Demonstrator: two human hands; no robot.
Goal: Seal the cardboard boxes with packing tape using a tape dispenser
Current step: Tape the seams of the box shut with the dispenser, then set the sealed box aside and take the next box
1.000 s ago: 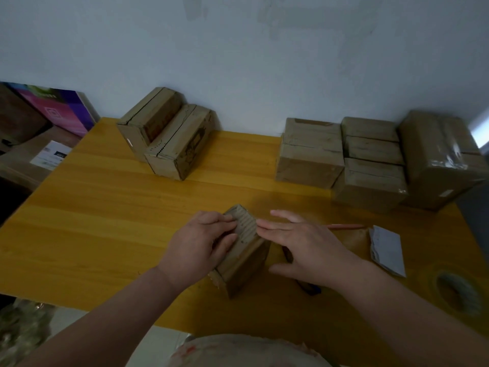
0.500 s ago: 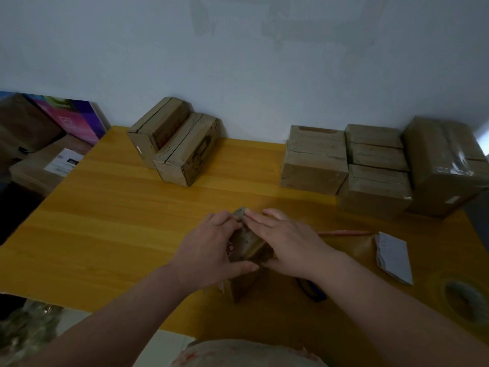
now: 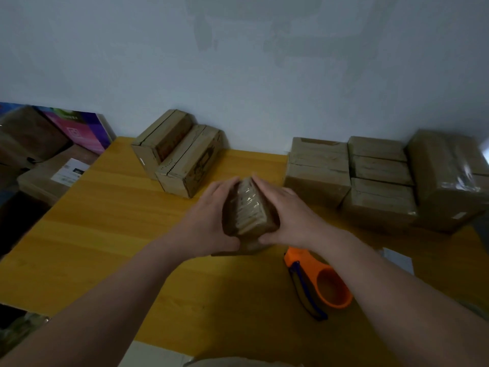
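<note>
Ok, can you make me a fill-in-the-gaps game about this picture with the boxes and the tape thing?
1. The left hand and the right hand hold one small box, and its top is covered with shiny ____.
2. The tape dispenser lying on the table is mostly ____ in colour.
3. The boxes standing side by side at the table's back left number ____.

Missing words: tape; orange; two.
</note>
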